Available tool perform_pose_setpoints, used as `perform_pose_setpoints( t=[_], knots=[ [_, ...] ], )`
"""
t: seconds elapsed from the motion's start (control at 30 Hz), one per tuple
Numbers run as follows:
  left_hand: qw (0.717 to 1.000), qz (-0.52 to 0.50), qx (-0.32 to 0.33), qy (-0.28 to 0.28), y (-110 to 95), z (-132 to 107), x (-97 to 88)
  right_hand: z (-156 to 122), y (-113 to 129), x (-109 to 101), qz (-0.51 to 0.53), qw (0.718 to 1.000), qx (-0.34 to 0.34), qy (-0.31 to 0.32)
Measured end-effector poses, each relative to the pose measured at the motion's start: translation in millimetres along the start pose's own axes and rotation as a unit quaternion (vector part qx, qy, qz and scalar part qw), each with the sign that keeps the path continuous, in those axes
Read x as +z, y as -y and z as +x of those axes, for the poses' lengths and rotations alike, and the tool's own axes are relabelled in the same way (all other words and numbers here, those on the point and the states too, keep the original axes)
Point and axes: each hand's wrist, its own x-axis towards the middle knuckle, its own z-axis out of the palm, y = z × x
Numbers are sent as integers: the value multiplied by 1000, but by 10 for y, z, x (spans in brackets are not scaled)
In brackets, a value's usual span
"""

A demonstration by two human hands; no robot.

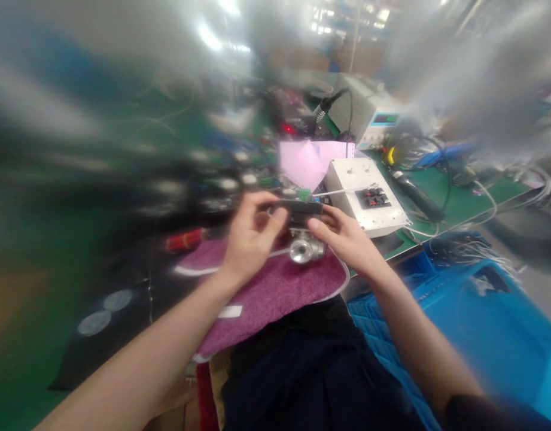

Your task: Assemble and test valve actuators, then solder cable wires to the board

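Between my two hands is a dark, flat rectangular part (302,208), gripped from both ends. My left hand (252,233) is closed on its left end, thumb on the near side. On the right end, my right hand (342,233) pinches it with thumb and fingers. A small green circuit board (304,194) shows just behind the dark part. Right below it is a silver metal fitting with a round opening (301,251), over the purple cloth (275,287); whether it is joined to the dark part I cannot tell.
A white box with switches and terminals (347,173) stands to the right, pink paper (302,158) behind it. Further back is a bench instrument with a display (369,114). Blue crates (472,335) sit below the bench edge. A red cylindrical object (184,240) lies left.
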Motion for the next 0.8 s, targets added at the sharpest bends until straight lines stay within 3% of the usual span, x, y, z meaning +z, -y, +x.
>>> perform_pose_setpoints(
  t=[0.3,0.4,0.5,0.6,0.7,0.8],
  knots=[
    [999,-35,-21,1,-78,24,13,-15,46,-13,-9,1000,-3,21],
    [999,-43,-20,6,-67,28,9,-124,175,-86,-102,995,-18,2],
    [998,-54,-18,10,-45,30,3,-229,428,-292,-253,963,-73,-61],
    [996,-72,-42,18,-29,27,-4,-130,692,-624,-319,922,-170,-137],
    [995,-82,-59,25,-14,24,-10,237,829,-980,-364,886,-226,-177],
    [995,-80,-55,24,-2,25,-10,690,787,-1246,-399,875,-234,-141]
  ],
)
